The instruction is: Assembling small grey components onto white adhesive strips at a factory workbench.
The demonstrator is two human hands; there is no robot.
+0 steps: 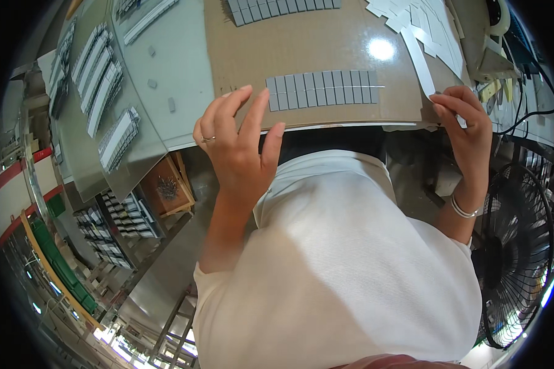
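My right hand point(465, 120) pinches the lower end of a white strip point(417, 61) between thumb and fingertips. The strip's upper end reaches toward a loose pile of white strips point(434, 24) at the far right. My left hand point(237, 138) is open with its fingers spread, holding nothing. Its fingertips are close to the left end of a row of small grey rectangular pieces point(323, 90), set side by side in two lines on the brown board point(308, 52). A thin light line runs between these two lines and sticks out at the right end.
A second group of grey pieces point(283, 9) lies at the board's far edge. Bundles of striped strips point(95, 67) and a few loose grey pieces point(152, 83) rest on the left tabletop. A wooden drawer point(168, 187) is below left. A black fan point(517, 252) stands at right.
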